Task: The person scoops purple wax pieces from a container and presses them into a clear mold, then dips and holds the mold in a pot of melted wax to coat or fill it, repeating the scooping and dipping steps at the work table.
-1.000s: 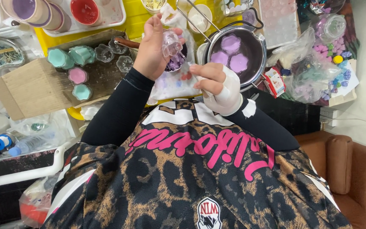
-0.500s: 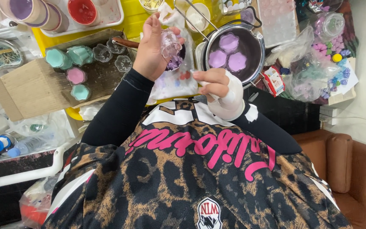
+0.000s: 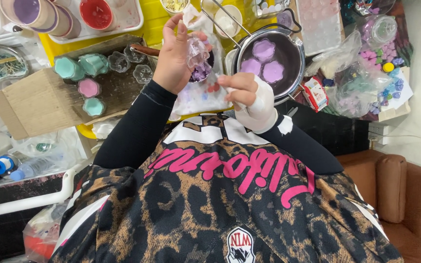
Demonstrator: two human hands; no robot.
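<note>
The left hand (image 3: 174, 58) pinches a clear flower-shaped mould (image 3: 197, 52) up at eleven o'clock of the metal pot (image 3: 288, 73), lifted for a look. The bandaged right hand (image 3: 250, 97), fingers curled and holding nothing, waits at six o'clock of it.

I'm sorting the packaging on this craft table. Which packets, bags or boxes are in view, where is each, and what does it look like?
Small packet: right of the pot, flat, red and white.
Clear bags: far right, crumpled, holding small coloured pieces.
Cardboard box: left, brown, flap open, teal and pink moulded pieces inside.
Clear mould: in the left hand, small, see-through.
</note>
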